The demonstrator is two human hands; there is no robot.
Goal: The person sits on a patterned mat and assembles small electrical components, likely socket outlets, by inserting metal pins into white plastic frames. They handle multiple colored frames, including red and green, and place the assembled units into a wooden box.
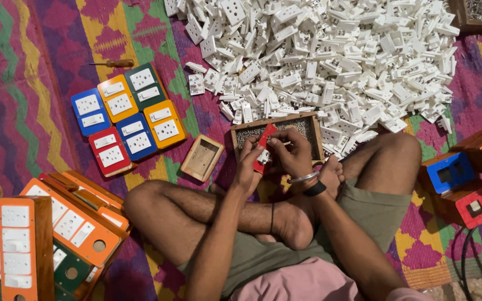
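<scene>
We find no labels, signs or screens here, only open boxes. A shallow wooden tray [308,116] of small parts sits just beyond our right hand [292,153]. A small empty wooden box [202,158], pale and square, lies just left of our left hand [247,167]. A brown box [459,17] of metal bits stands far beyond, to the right.

The hands [277,159] cover most of the red plate [265,144], so its lower part and whatever the fingertips pinch against it cannot be made out. The contents of the wooden tray [308,124] behind are too small to tell. The pile of white sockets [330,56] runs off the far edge. At far right a box [478,14] is cut by the corner. The orange panels [26,245] at near left are cropped.
</scene>
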